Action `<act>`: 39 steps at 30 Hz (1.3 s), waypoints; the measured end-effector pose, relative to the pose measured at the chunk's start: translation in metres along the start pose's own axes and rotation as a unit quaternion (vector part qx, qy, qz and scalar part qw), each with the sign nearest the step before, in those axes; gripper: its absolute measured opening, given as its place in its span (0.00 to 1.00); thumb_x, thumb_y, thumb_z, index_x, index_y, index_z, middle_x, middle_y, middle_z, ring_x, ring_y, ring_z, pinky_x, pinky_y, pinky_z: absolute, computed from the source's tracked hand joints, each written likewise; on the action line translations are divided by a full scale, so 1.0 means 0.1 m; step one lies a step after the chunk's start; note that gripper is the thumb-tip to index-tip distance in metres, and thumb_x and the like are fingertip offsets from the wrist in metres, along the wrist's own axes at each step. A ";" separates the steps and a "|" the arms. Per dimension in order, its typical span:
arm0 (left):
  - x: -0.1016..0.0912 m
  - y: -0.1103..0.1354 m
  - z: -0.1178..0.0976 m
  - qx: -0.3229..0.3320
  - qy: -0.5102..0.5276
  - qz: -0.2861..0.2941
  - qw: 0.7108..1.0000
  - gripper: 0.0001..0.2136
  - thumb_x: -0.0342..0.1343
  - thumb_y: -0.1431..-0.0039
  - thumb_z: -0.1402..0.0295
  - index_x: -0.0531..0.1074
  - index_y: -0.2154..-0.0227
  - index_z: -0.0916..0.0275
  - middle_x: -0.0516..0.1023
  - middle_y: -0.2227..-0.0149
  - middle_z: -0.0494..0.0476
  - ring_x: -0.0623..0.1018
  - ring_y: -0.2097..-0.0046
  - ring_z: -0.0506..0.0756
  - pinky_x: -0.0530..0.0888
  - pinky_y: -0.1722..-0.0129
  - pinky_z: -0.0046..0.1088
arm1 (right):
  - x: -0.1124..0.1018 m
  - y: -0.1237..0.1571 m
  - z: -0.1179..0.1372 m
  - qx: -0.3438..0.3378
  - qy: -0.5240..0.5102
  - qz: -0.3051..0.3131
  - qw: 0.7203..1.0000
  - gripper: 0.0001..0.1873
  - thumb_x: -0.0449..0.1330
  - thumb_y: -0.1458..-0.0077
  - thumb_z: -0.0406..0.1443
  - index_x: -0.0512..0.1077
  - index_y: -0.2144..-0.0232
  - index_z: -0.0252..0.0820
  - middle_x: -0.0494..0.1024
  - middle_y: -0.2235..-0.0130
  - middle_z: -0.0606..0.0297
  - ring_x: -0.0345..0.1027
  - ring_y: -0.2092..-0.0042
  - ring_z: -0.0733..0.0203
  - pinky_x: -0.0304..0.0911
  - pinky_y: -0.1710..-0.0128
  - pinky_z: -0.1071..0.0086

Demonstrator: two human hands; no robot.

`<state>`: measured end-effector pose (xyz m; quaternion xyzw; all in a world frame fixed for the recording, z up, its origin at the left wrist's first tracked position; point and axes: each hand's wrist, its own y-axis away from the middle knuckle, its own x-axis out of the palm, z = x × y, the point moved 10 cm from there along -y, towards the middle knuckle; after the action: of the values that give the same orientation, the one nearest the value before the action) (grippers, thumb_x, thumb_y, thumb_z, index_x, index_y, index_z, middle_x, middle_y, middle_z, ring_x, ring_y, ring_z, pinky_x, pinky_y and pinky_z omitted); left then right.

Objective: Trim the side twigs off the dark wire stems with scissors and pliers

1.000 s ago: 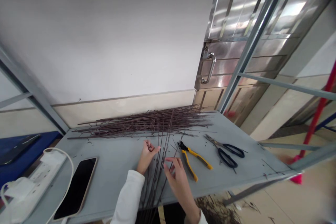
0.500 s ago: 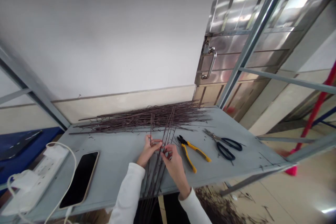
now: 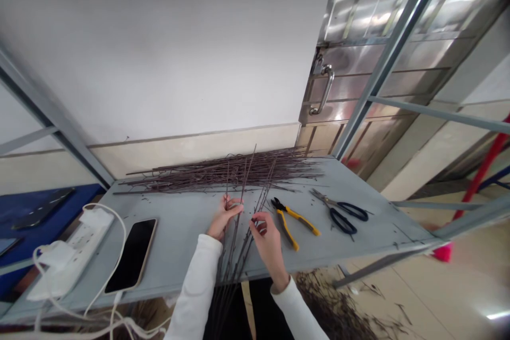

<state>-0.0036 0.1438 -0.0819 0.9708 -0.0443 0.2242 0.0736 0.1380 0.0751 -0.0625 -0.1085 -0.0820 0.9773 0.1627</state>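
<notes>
My left hand [image 3: 223, 218] is closed on a few thin dark twigs [image 3: 246, 171] that slant up past its fingertips. A short way to the right, my right hand [image 3: 264, 231] pinches other twigs [image 3: 268, 183] of the same kind. The lower ends of both groups run down over the table's front edge toward my lap. Behind my hands, a long pile of dark twigs [image 3: 191, 176] lies along the wall. Right of my right hand rest diagonal cutters [image 3: 287, 218] with yellow and black handles, their handles spread. Farther right are scissors [image 3: 338, 213] with dark blue handles.
On the left of the grey table [image 3: 175, 260] lie a phone [image 3: 133, 255] and a white power strip [image 3: 75, 260] with cables. Grey metal posts [image 3: 382, 69] frame the table. Loose twigs [image 3: 338, 308] litter the floor at lower right. A steel door [image 3: 350, 85] stands behind.
My hands have moved apart, where they nearly touched before. The twigs have split into two groups, one at each hand. The camera view has shifted slightly.
</notes>
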 end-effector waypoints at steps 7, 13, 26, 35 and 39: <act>-0.02 -0.01 -0.05 0.015 0.013 -0.002 1.000 0.25 0.71 0.68 0.68 0.59 0.71 0.59 0.76 0.69 0.46 0.74 0.73 0.46 0.70 0.68 0.23 | 0.16 -0.04 0.15 -0.047 0.050 0.063 0.996 0.11 0.51 0.45 0.37 0.73 0.69 0.41 0.69 0.68 0.64 0.61 0.73 0.66 0.60 0.69 0.70; -0.02 -0.04 -0.04 0.018 0.023 0.017 0.999 0.24 0.71 0.68 0.69 0.59 0.74 0.60 0.74 0.74 0.44 0.74 0.74 0.46 0.69 0.70 0.21 | 0.28 -0.03 0.23 -0.058 0.086 0.080 0.991 0.12 0.58 0.49 0.42 0.75 0.67 0.41 0.69 0.66 0.63 0.60 0.72 0.65 0.60 0.68 0.69; -0.08 -0.11 0.02 0.018 0.067 0.031 0.997 0.22 0.71 0.65 0.69 0.61 0.73 0.60 0.74 0.75 0.46 0.75 0.75 0.46 0.69 0.72 0.21 | 0.32 -0.04 0.20 -0.031 0.053 0.081 0.995 0.09 0.60 0.53 0.41 0.77 0.73 0.43 0.70 0.66 0.62 0.62 0.70 0.63 0.61 0.67 0.67; 0.00 -0.06 0.00 0.003 0.082 0.058 0.995 0.20 0.70 0.63 0.70 0.61 0.75 0.60 0.72 0.77 0.42 0.71 0.79 0.44 0.71 0.70 0.21 | 0.29 0.02 0.24 -0.024 0.031 0.068 0.997 0.09 0.58 0.53 0.40 0.73 0.74 0.40 0.69 0.68 0.64 0.60 0.71 0.64 0.60 0.68 0.68; 0.03 -0.03 0.06 -0.022 0.073 0.071 0.995 0.20 0.70 0.66 0.72 0.62 0.74 0.61 0.77 0.67 0.51 0.77 0.71 0.48 0.70 0.71 0.22 | 0.28 0.02 0.23 -0.024 0.030 0.060 0.997 0.07 0.57 0.54 0.39 0.71 0.75 0.40 0.67 0.69 0.65 0.60 0.71 0.64 0.60 0.69 0.68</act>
<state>0.0022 0.1456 -0.0859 0.9444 -0.1124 0.2979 0.0819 0.1062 0.0796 -0.0455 -0.1463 -0.0937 0.9793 0.1037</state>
